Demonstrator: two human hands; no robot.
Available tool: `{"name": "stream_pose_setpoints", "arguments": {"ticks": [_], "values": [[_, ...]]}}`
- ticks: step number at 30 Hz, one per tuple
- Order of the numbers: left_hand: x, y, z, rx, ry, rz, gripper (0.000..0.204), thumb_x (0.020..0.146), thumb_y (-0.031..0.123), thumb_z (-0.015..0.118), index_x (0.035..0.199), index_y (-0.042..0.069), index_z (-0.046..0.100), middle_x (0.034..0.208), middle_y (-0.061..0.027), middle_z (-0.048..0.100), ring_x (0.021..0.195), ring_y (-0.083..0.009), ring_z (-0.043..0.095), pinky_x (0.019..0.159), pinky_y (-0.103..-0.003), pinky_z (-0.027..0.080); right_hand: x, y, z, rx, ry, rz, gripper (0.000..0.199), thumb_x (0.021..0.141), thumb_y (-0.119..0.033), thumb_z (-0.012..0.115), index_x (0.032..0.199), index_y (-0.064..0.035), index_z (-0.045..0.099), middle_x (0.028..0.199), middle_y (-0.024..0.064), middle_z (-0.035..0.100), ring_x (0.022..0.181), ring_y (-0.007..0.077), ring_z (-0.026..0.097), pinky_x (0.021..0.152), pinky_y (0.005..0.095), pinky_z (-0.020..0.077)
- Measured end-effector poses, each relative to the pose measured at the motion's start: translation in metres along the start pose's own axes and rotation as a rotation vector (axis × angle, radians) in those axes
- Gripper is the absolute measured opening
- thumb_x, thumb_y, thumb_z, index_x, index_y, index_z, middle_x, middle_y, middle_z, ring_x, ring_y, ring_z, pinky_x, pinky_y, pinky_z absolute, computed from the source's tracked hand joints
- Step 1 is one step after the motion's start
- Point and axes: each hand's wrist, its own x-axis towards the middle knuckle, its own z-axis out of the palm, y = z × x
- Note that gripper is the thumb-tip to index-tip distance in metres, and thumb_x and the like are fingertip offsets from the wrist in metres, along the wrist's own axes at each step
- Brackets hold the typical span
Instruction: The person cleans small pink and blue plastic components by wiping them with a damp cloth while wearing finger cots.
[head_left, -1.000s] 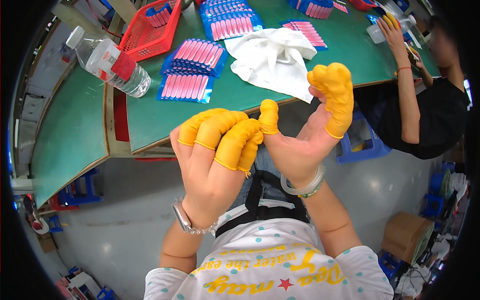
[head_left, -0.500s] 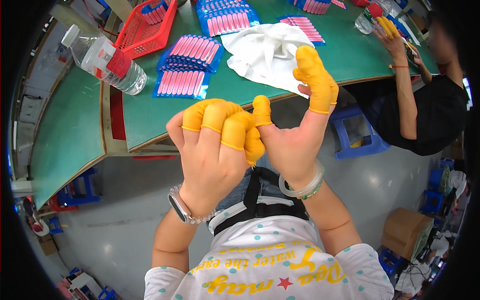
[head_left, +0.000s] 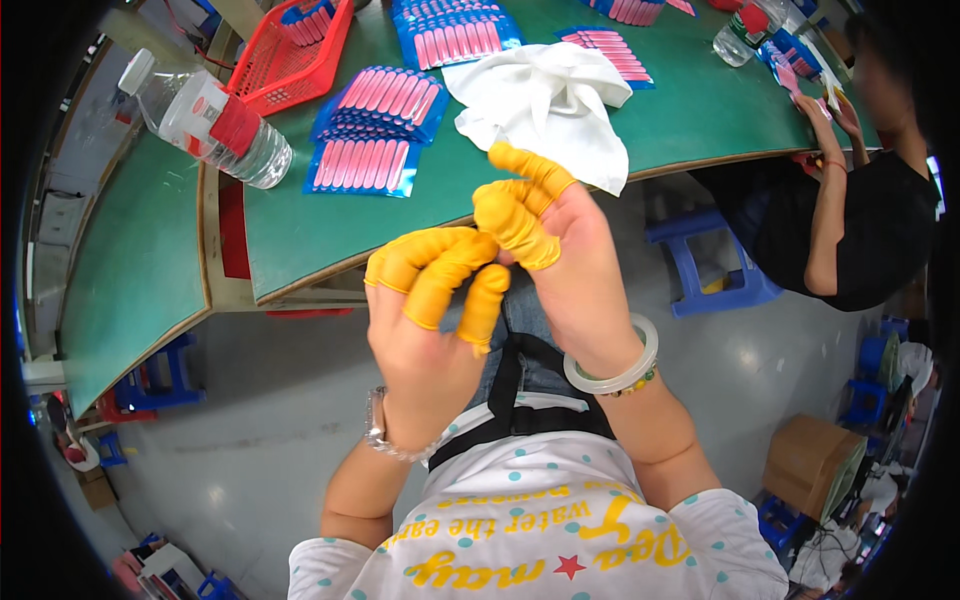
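Left hand: the left hand (head_left: 425, 320) is raised in front of the chest, below the edge of the green table (head_left: 300, 235), back of the hand up, fingers curled toward the right.
Right hand: the right hand (head_left: 565, 265) sits just right of it and slightly higher, palm turned left, fingers bent.
Finger cots: yellow finger cots (head_left: 440, 265) cover the fingertips of both hands; on the right hand the cots (head_left: 515, 215) run long axis up and left.
Key relation: the left fingertips meet the right hand's capped fingertips at the middle; the cot being worked lies directly right of the left fingers, touching them.
Grip: the left thumb and forefinger seem pinched on a right-hand cot; the exact finger I cannot tell.
Nearer hand: the left does the reaching.
Beyond: a white cloth (head_left: 550, 100) and pink-and-blue packs (head_left: 375, 130) lie on the table, well apart.
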Motion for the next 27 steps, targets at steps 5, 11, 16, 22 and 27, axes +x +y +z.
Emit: {"name": "stream_pose_setpoints", "arguments": {"ticks": [5, 11, 16, 22, 27], "values": [[-0.002, 0.001, 0.013, 0.068, 0.098, 0.102, 0.028, 0.074, 0.006, 0.080, 0.100, 0.006, 0.069, 0.105, -0.0063, 0.065, 0.096, -0.0264, 0.059, 0.084, -0.038, 0.044, -0.008, 0.006, 0.008, 0.249, 0.014, 0.055, 0.048, 0.096, -0.018, 0.065, 0.135, 0.0004, 0.045, 0.112, 0.0070, 0.061, 0.097, 0.0105, 0.060, 0.083, 0.0232, 0.0493], [-0.005, -0.006, 0.021, -0.040, 0.092, 0.102, 0.022, 0.077, 0.008, 0.077, 0.095, 0.005, 0.066, 0.104, -0.0079, 0.065, 0.096, -0.0285, 0.060, 0.085, -0.038, 0.045, -0.019, 0.010, 0.013, 0.164, 0.052, -0.101, 0.049, 0.099, -0.022, 0.060, 0.139, 0.0007, 0.042, 0.123, 0.0098, 0.057, 0.101, 0.0119, 0.059, 0.087, 0.0245, 0.0484], [-0.009, -0.012, 0.027, -0.348, 0.091, -0.013, 0.019, 0.079, 0.008, 0.075, 0.093, 0.003, 0.064, 0.104, -0.0110, 0.064, 0.097, -0.0305, 0.060, 0.086, -0.039, 0.046, -0.020, 0.012, 0.014, 0.075, 0.031, -0.186, 0.049, 0.098, -0.015, 0.061, 0.140, 0.0009, 0.040, 0.126, 0.0116, 0.054, 0.105, 0.0127, 0.057, 0.089, 0.0256, 0.0478], [-0.015, -0.014, 0.012, -0.290, -0.007, -0.019, 0.022, 0.079, 0.011, 0.077, 0.097, 0.004, 0.066, 0.106, -0.0109, 0.064, 0.099, -0.0306, 0.060, 0.086, -0.038, 0.048, 0.000, 0.019, 0.005, -0.174, 0.119, -0.477, 0.047, 0.091, 0.000, 0.067, 0.134, 0.0003, 0.047, 0.121, 0.0094, 0.058, 0.106, 0.0144, 0.058, 0.094, 0.0272, 0.0459], [-0.006, 0.011, -0.013, 0.090, 0.054, 0.220, 0.036, 0.072, 0.012, 0.082, 0.106, 0.012, 0.071, 0.105, -0.0043, 0.065, 0.097, -0.0268, 0.062, 0.084, -0.039, 0.047, -0.005, 0.009, 0.005, -0.298, 0.200, -0.611, 0.049, 0.087, -0.006, 0.073, 0.131, -0.0028, 0.052, 0.115, 0.0040, 0.061, 0.098, 0.0111, 0.057, 0.082, 0.0247, 0.0441]]}}
